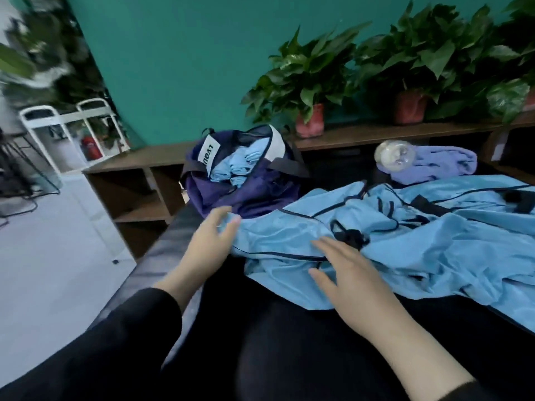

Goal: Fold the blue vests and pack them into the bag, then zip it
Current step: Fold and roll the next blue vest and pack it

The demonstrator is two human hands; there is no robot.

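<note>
At table edge: left hand (212,241) touches vest (390,244) corner.

The blue vests (405,241) lie in a loose, crumpled heap across the dark surface (162,250) in front of me, light blue cloth with thin dark piping and black straps and cords tangled on top. Just beyond their near-left edge stands the bag (246,180), dark purple with a white label, its top unzipped and gaping. Several folded light blue pieces (237,166) already sit packed inside it.
</note>
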